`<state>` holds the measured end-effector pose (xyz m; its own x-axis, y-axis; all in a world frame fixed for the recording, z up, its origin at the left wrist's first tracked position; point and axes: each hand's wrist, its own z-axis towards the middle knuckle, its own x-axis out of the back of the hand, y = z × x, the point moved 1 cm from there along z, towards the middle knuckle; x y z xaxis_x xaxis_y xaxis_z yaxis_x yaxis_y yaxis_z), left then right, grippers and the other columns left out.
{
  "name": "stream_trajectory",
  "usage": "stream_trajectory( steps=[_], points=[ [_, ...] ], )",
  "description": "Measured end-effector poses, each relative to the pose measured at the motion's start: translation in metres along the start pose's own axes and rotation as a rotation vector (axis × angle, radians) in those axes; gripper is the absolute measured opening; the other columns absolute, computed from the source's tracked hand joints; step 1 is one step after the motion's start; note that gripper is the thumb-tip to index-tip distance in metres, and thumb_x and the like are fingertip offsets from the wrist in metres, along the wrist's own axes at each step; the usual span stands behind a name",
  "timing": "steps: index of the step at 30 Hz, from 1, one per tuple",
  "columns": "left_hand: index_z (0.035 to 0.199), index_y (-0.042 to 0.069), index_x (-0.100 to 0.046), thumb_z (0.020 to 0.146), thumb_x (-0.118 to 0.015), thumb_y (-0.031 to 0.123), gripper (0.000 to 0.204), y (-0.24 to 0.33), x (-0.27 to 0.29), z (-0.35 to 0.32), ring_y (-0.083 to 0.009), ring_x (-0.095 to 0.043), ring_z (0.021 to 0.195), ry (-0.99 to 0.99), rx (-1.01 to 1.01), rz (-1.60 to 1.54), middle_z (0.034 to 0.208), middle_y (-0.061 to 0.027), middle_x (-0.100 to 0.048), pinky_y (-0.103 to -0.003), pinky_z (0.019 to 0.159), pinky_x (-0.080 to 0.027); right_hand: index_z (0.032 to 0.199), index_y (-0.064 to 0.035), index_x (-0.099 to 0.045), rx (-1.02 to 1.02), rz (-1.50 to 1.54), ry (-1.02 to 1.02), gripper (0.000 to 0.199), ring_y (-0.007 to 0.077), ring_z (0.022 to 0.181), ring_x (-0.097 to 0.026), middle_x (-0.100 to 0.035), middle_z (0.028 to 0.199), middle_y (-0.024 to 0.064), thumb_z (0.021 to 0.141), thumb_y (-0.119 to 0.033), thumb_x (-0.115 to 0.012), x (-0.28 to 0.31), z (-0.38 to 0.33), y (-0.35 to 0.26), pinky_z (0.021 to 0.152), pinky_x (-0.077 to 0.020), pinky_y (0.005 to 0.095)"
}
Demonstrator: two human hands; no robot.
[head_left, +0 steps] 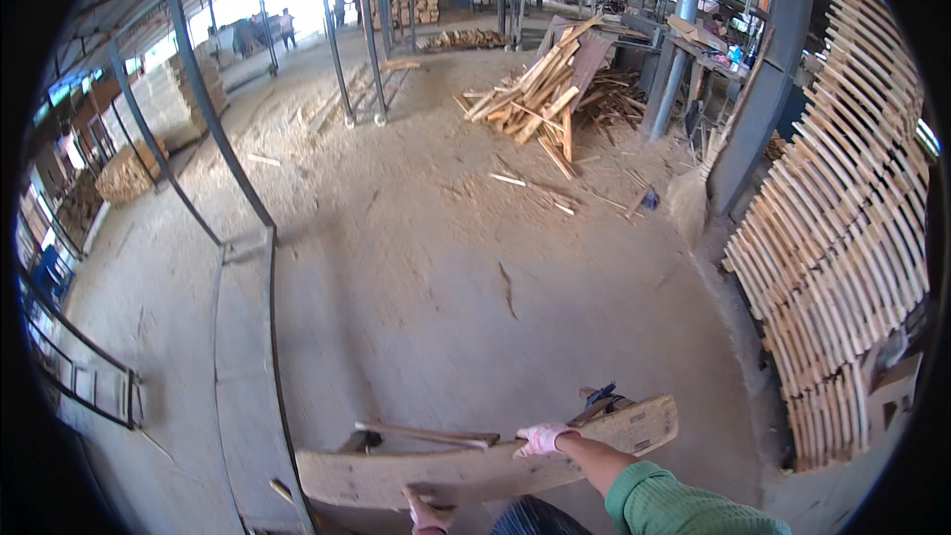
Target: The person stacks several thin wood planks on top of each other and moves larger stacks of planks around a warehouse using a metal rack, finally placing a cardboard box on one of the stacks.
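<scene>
A long, worn wooden board (495,477), shaped like a bench top with rounded ends, lies across the space just in front of my legs. On its far edge, right of the middle, my right hand (543,440) is closed in a pink and white glove. My left hand (427,515), also gloved and partly cut off by the lower border, grips the near edge with bare fingertips on the wood. Beyond the board are a thin wooden stick (431,434) and a dark blue bundle (605,396). What supports the board underneath is mostly hidden.
A metal frame with uprights (203,89) stands at the left, its floor rail (277,357) running close to the board's left end. Curved wooden strips (832,238) are stacked high at the right, beside a steel column (768,89). Scrap wood (540,94) is heaped farther off.
</scene>
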<state>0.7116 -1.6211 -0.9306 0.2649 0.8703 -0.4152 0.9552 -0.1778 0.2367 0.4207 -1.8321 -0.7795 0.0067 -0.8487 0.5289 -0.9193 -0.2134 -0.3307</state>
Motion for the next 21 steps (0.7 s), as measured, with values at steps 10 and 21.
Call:
stream_trajectory(
  steps=[10, 21],
  points=[
    [0.148, 0.017, -0.047, 0.096, -0.037, 0.072, 0.077, 0.061, -0.092, 0.1, -0.0397, -0.05, 0.128, 0.196, 0.086, 0.309, 0.143, -0.0194, -0.053, -0.06, 0.103, -0.044, 0.155, -0.0312, -0.039, 0.07, -0.268, 0.384, 0.06, 0.0388, 0.149, -0.028, -0.023, 0.166, 0.0138, 0.097, -0.029, -0.055, 0.036, 0.106, -0.005, 0.115, -0.0287, 0.0604],
    [0.145, 0.019, -0.052, 0.092, -0.061, 0.052, 0.063, 0.092, -0.173, 0.125, -0.0309, -0.06, 0.116, 0.193, 0.377, 0.556, 0.13, -0.0122, -0.064, -0.056, 0.092, -0.048, 0.148, -0.0199, -0.049, -0.155, 0.254, 0.303, 0.06, 0.0448, 0.133, -0.049, -0.051, 0.145, 0.022, 0.091, -0.038, -0.059, 0.024, 0.045, 0.004, 0.109, -0.0414, 0.0537]
  ],
)
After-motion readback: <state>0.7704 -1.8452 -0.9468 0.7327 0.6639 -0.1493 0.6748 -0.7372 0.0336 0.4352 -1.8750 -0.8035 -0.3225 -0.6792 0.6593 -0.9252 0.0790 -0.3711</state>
